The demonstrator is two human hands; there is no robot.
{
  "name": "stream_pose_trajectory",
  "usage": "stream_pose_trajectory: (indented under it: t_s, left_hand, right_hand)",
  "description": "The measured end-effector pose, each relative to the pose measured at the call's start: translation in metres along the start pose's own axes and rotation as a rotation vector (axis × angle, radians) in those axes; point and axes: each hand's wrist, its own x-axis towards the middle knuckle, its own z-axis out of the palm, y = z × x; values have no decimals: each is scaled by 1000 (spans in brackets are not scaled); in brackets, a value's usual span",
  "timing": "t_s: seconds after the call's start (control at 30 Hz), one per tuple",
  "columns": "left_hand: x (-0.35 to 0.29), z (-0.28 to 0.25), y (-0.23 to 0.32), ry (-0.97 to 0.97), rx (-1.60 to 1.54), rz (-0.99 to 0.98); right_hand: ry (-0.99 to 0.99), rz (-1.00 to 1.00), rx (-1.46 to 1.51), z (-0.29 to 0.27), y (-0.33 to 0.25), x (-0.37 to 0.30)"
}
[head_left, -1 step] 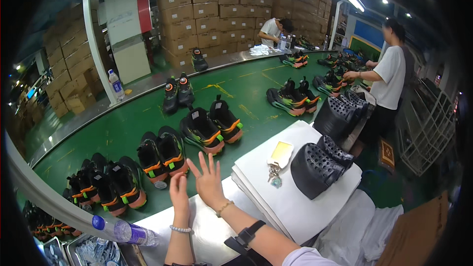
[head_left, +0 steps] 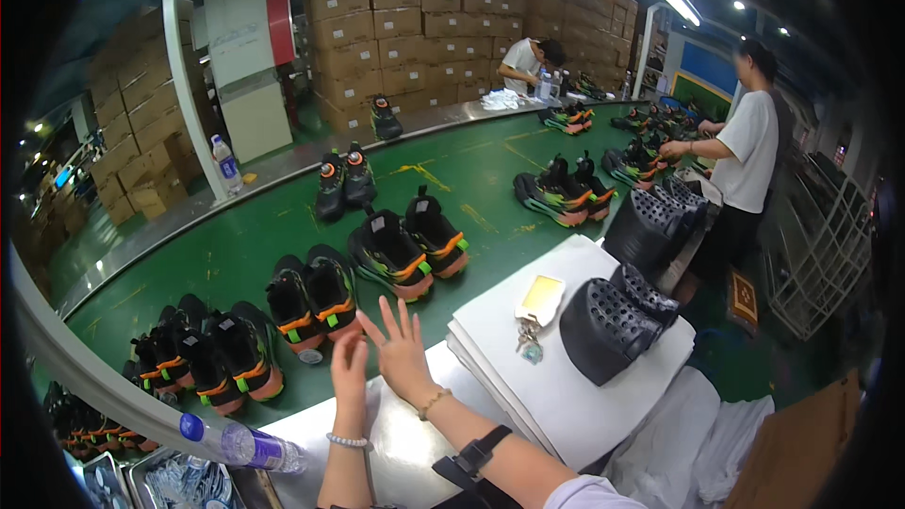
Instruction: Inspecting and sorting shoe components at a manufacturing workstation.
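My right hand (head_left: 403,364) is raised over the metal edge of the bench, its fingers spread and nothing in it. Close beside it on the left is my left hand (head_left: 350,375), seen from the side with fingers slightly bent; no object shows in it. Just beyond both hands, a pair of black sneakers (head_left: 332,297) with orange trim and pink soles stands heels toward me. A small round disc (head_left: 309,356) lies by their soles. Farther right is a bigger-looking black pair (head_left: 388,250) with orange and green trim. More such sneakers (head_left: 247,351) stand to the left.
Black clogs (head_left: 608,330) and a keyring with a yellow card (head_left: 540,299) rest on a white sheet stack (head_left: 500,372). A purple-labelled bottle (head_left: 259,448) lies at the lower left. Across the green belt (head_left: 452,165), two people handle items; stacked cartons (head_left: 405,24) stand behind.
The whole view has shifted very slightly. My left fingers look a little more bent; otherwise the hands and shoes stay as they were.
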Motion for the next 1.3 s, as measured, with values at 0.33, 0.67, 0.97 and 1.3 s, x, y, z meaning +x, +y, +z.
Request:
stream_pose_trajectory:
  t_s: [0.33, 0.67, 0.97, 1.3]
  left_hand:
    - [-6, -7, 1, -418, -35, -293]
    - [-1, 1, -5, -236, -292, -455]
    - [2, -3, -15, -427, -500, -560]
    - [0, 4, -5, -423, -315, -619]
  right_hand:
    - [-82, -158, 192, -9, 9, -11]
    - [-175, -220, 138, -13, 10, -5]
    - [-242, -189, 136, -23, 17, -15]
    - [-241, -161, 171, -36, 24, -10]
